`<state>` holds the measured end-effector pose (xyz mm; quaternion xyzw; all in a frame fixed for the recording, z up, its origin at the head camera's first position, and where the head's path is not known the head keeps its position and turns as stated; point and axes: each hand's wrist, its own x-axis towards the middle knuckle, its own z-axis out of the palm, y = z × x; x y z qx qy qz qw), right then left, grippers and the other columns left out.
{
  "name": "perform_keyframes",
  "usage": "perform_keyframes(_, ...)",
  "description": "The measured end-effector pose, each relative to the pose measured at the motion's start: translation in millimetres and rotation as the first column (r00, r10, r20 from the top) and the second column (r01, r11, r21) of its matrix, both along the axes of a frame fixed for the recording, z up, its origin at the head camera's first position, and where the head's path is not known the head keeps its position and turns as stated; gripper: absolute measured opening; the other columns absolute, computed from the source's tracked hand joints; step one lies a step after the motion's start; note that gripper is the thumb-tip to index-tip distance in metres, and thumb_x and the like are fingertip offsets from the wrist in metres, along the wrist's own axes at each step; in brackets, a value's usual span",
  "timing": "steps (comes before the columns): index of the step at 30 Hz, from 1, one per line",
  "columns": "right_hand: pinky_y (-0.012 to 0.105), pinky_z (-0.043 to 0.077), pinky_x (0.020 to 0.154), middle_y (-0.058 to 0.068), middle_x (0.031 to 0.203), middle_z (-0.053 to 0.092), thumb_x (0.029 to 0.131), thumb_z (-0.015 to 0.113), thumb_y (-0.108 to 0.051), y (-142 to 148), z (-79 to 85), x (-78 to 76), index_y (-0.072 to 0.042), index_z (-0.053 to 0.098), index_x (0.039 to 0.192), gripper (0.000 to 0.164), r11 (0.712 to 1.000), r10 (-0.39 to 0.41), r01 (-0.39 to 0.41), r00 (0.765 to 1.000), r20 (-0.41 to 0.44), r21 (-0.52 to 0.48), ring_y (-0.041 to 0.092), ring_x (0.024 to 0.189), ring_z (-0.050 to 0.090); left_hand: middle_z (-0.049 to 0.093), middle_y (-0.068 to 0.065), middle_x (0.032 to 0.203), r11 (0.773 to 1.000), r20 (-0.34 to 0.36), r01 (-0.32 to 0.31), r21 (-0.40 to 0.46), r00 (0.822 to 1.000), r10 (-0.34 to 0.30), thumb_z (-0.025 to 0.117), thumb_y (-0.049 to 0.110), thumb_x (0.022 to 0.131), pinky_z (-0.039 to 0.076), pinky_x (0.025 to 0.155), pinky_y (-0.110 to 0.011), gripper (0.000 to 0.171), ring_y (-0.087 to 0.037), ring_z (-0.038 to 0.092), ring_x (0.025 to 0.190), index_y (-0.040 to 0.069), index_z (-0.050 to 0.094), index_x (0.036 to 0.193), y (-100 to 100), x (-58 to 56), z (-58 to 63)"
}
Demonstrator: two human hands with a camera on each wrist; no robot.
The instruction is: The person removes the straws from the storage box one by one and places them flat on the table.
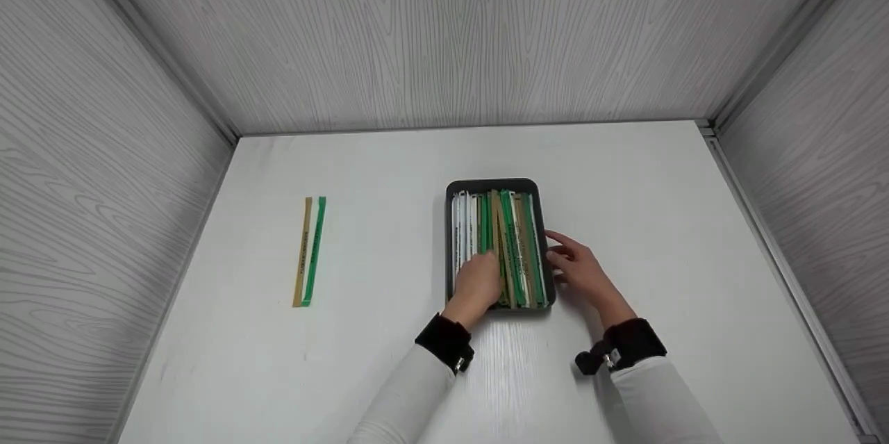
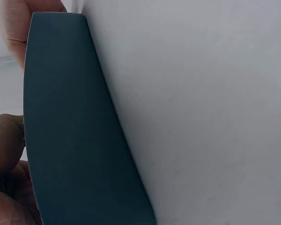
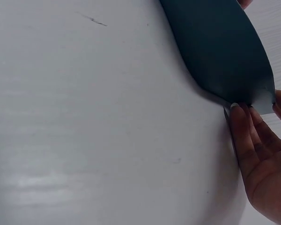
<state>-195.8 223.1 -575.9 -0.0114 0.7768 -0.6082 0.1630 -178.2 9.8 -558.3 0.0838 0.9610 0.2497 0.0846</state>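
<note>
I judge I'm selecting among sticks (image 1: 517, 249) packed inside the black tray (image 1: 494, 185); I can't tell my left hand's (image 1: 478, 282) hidden grip. My right hand (image 1: 583, 272), fingers loosely extended, touches the tray's side. Next likely calls for isolating one.

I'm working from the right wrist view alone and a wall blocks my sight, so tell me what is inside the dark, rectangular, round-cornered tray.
Observer: Slim, stick-shaped packets, white, green and brown, lie side by side along the length of the tray.
Operator: Locate any packets outside it.
Observer: In the head view, two lie to its left on the flat white table: a slim brown packet and a slim green packet, closest together at their near ends.
Operator: Report the person's left grip.
Observer: It is over the tray's near left part, covering some packet ends; its fingertips are hidden.
</note>
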Motion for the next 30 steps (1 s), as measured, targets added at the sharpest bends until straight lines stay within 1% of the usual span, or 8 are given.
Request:
perform_keyframes(4,0.034,0.053,0.073,0.028,0.132,0.051,0.103,0.051,-0.013,-1,-1.3,-0.1,-0.009,0.036,0.152,0.051,1.000,0.002,-0.002,1.000,-0.009,0.013,0.037,0.107,0.061,0.063,-0.010,0.075,1.000,0.008,-0.004,-0.021,1.000,0.004,0.063,-0.006,0.086,0.047,0.046,-0.031,0.013,-0.019,0.059,0.058,0.000,0.066,0.097,0,-1.7,-1.1)
perform_keyframes(8,0.033,0.053,0.073,0.026,0.131,0.052,0.103,0.051,-0.013,1,-10.7,-3.2,-0.012,0.038,0.152,0.050,1.000,-0.017,0.017,1.000,-0.005,0.013,0.032,0.103,0.062,0.062,-0.010,0.074,1.000,0.032,-0.028,-0.011,0.999,0.028,0.061,-0.009,0.085,0.046,0.045,-0.030,0.015,-0.018,0.057,0.056,0.000,0.067,0.095,1,-2.5,-0.7)
perform_keyframes(13,0.034,0.054,0.073,0.026,0.129,0.053,0.102,0.052,-0.011,0,-11.4,-4.0,-0.013,0.040,0.151,0.050,0.999,-0.030,0.030,1.000,-0.005,0.013,0.031,0.101,0.063,0.059,-0.007,0.067,0.998,0.048,-0.059,0.005,0.997,0.058,0.059,-0.010,0.085,0.043,0.044,-0.028,0.018,-0.016,0.052,0.053,0.006,0.063,0.077,-2,-3.6,1.5)
perform_keyframes(16,0.034,0.055,0.074,0.026,0.128,0.054,0.102,0.052,-0.011,0,-11.1,-4.0,-0.012,0.040,0.151,0.050,0.999,-0.028,0.028,1.000,-0.012,0.014,0.031,0.100,0.063,0.051,-0.004,0.060,0.997,0.041,-0.074,0.009,0.996,0.073,0.059,-0.006,0.085,0.038,0.042,-0.028,0.028,-0.015,0.046,0.050,0.011,0.052,0.065,-6,-4.2,4.0)
perform_keyframes(20,0.034,0.055,0.074,0.026,0.128,0.054,0.102,0.052,-0.012,0,-9.9,-3.6,-0.012,0.040,0.151,0.050,1.000,-0.020,0.020,1.000,-0.016,0.022,0.031,0.101,0.063,0.042,0.000,0.053,0.996,-0.016,-0.090,0.005,0.996,0.090,0.059,-0.003,0.085,0.034,0.040,-0.028,0.040,-0.013,0.040,0.047,0.017,0.038,0.058,-12,-4.5,9.7)
perform_keyframes(24,0.034,0.055,0.073,0.027,0.129,0.053,0.103,0.052,-0.013,0,-8.0,-3.2,-0.012,0.038,0.152,0.051,1.000,-0.014,0.014,1.000,-0.017,0.020,0.033,0.102,0.063,0.040,0.001,0.052,0.993,-0.102,-0.118,-0.018,0.988,0.116,0.058,-0.005,0.085,0.036,0.040,-0.028,0.044,-0.012,0.039,0.047,0.018,0.033,0.056,-20,-7.1,17.5)
perform_keyframes(27,0.034,0.055,0.073,0.028,0.130,0.052,0.102,0.052,-0.014,1,-7.7,-3.8,-0.011,0.037,0.152,0.052,1.000,-0.018,0.018,1.000,-0.015,-0.001,0.035,0.104,0.062,0.044,0.001,0.054,0.989,-0.158,-0.145,-0.026,0.978,0.139,0.058,-0.005,0.085,0.040,0.040,-0.030,0.042,-0.013,0.046,0.048,0.016,0.039,0.054,-28,-10.1,24.6)
perform_keyframes(30,0.034,0.054,0.073,0.027,0.131,0.051,0.103,0.053,-0.015,3,-7.9,-3.4,-0.012,0.037,0.152,0.052,1.000,-0.026,0.026,1.000,-0.007,-0.008,0.035,0.106,0.061,0.052,-0.002,0.057,0.986,-0.196,-0.166,-0.033,0.968,0.156,0.057,-0.005,0.087,0.044,0.042,-0.033,0.037,-0.016,0.055,0.051,0.012,0.053,0.055,-38,-10.5,32.2)
